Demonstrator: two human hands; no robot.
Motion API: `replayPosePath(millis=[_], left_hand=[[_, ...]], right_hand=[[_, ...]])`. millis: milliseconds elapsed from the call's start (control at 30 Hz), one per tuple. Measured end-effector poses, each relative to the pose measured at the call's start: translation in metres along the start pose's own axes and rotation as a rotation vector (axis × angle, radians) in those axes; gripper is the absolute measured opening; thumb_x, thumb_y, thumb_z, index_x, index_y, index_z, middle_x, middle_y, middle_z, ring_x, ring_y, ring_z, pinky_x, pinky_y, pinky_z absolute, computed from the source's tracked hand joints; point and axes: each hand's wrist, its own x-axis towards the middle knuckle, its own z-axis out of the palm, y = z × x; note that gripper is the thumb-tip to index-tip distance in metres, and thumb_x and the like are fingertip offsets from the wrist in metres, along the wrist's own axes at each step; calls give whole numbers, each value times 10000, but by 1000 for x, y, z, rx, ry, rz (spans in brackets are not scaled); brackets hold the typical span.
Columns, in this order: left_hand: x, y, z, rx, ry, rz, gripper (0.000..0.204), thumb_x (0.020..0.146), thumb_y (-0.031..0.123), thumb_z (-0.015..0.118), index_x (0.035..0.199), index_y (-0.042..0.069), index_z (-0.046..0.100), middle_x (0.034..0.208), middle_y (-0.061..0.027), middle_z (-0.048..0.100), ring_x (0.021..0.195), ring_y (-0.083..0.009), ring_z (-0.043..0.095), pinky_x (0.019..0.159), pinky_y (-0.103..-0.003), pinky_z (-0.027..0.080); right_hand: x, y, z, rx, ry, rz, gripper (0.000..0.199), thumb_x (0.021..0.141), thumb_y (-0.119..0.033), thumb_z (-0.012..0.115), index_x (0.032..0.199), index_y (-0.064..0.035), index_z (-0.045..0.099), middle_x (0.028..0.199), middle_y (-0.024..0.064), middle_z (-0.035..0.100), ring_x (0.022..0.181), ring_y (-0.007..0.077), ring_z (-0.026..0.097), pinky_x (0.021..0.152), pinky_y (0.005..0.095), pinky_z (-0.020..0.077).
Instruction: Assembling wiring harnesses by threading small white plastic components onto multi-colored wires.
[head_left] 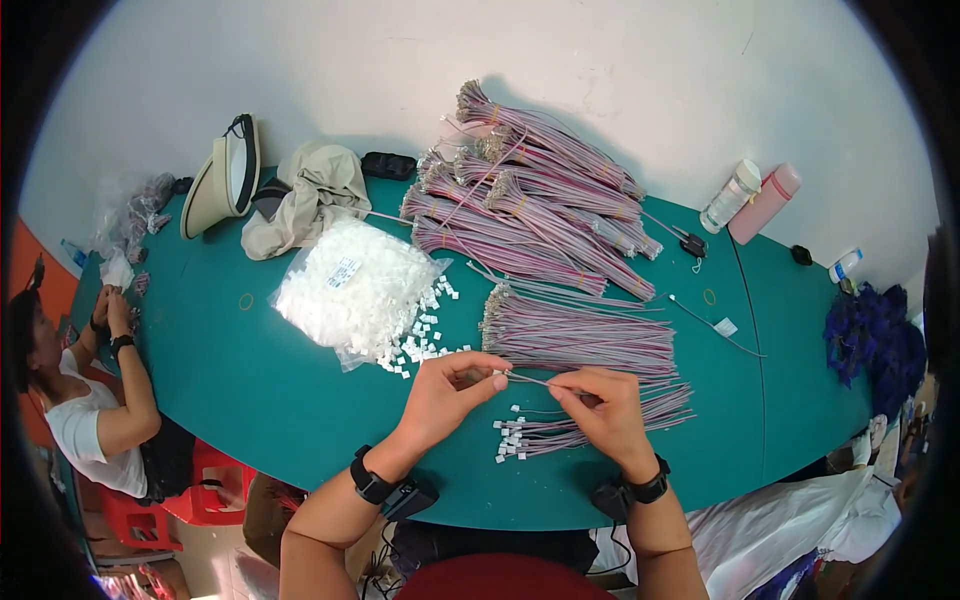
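- One green table [300,400] fills most of the view and runs up to a white wall.
- Several big bundles of pink and grey wire harnesses [530,200] lie fanned across the far middle of the table.
- A closer bundle of harnesses [590,335] lies just beyond the hands, its ends pointing left.
- A clear bag of small white connector housings [345,290] sits left of centre, and loose housings [425,340] spill from it toward the left hand.
- At the far left, a seated person in a white shirt [85,420] works with both hands at the table edge.
- A beige cloth [310,195] and a cap [225,175] lie at the back left.
- A white bottle [732,195] and a pink bottle [765,203] lie side by side at the back right.
- The left hand [445,395] has its fingers closed, pinching the end of a thin wire [530,379] near the table's front middle.
- The right hand [600,410] has thumb and forefinger closed on the same wire, just right of the left hand.
- A small batch of finished wires with white housings [520,438] lies under and just in front of the right hand.
- Each wrist wears a black band.
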Motion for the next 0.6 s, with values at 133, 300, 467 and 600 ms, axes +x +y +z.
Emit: replayPosePath(millis=[133, 300, 467, 600], left_hand=[[-1, -3, 0, 10, -9, 25, 133, 888, 78, 691, 1001, 7, 702, 880, -30, 689, 773, -74, 616, 682, -212, 481], [-4, -10, 5, 46, -53, -20, 105, 893, 75, 689, 968, 3, 691, 882, -20, 684, 784, -66, 614, 690, -211, 483], [-5, -14, 9, 47, -91, -69, 110, 899, 78, 684, 975, -2, 684, 884, -13, 678, 787, -59, 606, 704, -210, 484], [-5, -12, 10, 38, -93, -74, 109, 901, 75, 680, 977, -4, 680, 881, -12, 675, 789, -55, 599, 711, -208, 481]], right_hand=[[-3, 4, -1, 47, -78, 82, 109, 820, -33, 720, 927, -10, 720, 751, 57, 687, 569, 74, 564, 515, 214, 428], [-2, -8, 6, 136, -127, 169, 110, 830, -41, 719, 934, -6, 717, 761, 57, 685, 593, 68, 570, 520, 213, 430], [-4, -4, 14, 142, -73, 93, 108, 830, -40, 719, 929, 2, 710, 764, 51, 674, 614, 59, 567, 525, 208, 430], [-4, -5, 13, 172, -111, 151, 93, 834, -33, 710, 917, 10, 702, 770, 46, 666, 622, 58, 565, 535, 199, 431]])
